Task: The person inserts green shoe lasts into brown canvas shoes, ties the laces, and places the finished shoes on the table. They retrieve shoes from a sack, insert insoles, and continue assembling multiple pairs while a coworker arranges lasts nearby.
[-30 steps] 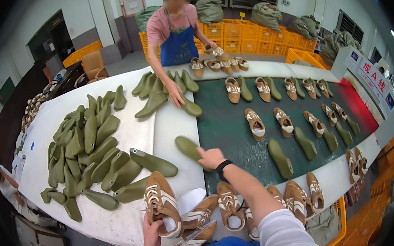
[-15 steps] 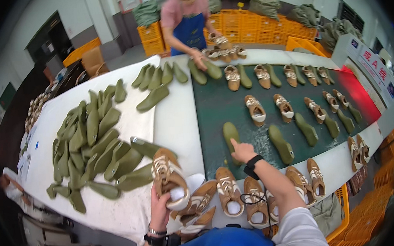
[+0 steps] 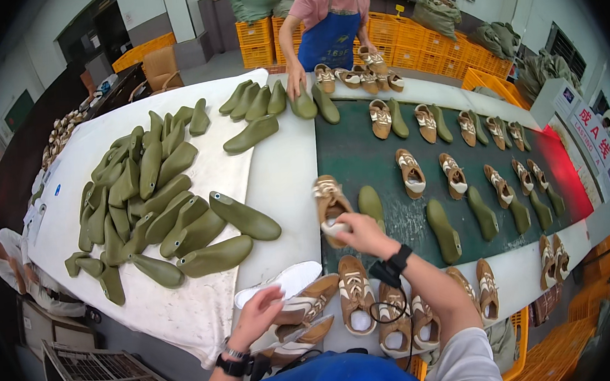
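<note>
My right hand [image 3: 367,234] grips a brown sneaker [image 3: 329,199] with white stripes by its heel, at the left edge of the green surface [image 3: 371,300]. Just right of that sneaker lies a green shoe last [image 3: 371,205], partly behind my hand. My left hand [image 3: 257,314] is empty, its fingers apart and slightly curled. It hovers beside a white shoe sole [image 3: 290,279] and several brown sneakers [image 3: 310,301] lying on their sides. More sneakers [image 3: 356,294] stand in a row along the near edge, white stuffing showing in their openings.
A large heap of green lasts [image 3: 149,167] covers the white cloth [image 3: 55,203] at left. Pairs of sneakers and lasts stand in rows on the green surface. Across the table a co-worker [image 3: 331,20] in a blue apron touches a last. Yellow crates [image 3: 408,43] line the back.
The sneaker has passed from my left hand to my right and moved right. My left hand has let go. The co-worker's hand has moved to another last, and the view has shifted.
</note>
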The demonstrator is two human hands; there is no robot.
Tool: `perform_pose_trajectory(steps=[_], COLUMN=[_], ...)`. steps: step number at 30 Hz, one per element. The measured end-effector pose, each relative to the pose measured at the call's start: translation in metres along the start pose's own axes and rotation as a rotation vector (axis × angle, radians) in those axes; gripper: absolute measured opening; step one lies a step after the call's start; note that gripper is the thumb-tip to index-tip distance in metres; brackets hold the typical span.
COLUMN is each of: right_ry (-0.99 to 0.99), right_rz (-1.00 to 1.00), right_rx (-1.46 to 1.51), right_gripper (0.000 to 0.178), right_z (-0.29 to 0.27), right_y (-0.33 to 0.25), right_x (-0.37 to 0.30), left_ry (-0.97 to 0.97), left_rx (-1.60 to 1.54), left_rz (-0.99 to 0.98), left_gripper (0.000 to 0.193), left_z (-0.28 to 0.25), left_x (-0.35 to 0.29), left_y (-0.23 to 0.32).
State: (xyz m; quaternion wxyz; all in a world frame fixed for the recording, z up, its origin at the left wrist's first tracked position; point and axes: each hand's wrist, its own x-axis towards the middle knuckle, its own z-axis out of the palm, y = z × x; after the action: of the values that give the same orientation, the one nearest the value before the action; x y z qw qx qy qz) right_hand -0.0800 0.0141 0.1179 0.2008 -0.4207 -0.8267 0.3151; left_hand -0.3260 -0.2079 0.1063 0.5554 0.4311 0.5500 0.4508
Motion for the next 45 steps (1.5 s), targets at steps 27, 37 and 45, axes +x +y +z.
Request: perform_pose_trajectory(steps=[27,37,45], right_ry=[-0.292,-0.225,0.009], right_rz=[-0.057,-0.130,-0.322], right_rx=[0.151,0.351,0.016], right_gripper=[0.026,0.040,0.040], right_z=[-0.001,0.036,0.054], right_y=[-0.027,-0.096,-0.127], right_x=[-0.155,-0.184,-0.183], left_ry=[-0.253,-0.076,-0.039], left_rx=[0.936,-0.264,-0.117], left_rz=[-0.071,-0.011,0.019], left_gripper=[0.047,0.047,0.042], left_z=[-0.007,-0.021,0.033], left_x=[-0.077,-0.064,-0.041], left_y=[-0.053,-0.002,0.000])
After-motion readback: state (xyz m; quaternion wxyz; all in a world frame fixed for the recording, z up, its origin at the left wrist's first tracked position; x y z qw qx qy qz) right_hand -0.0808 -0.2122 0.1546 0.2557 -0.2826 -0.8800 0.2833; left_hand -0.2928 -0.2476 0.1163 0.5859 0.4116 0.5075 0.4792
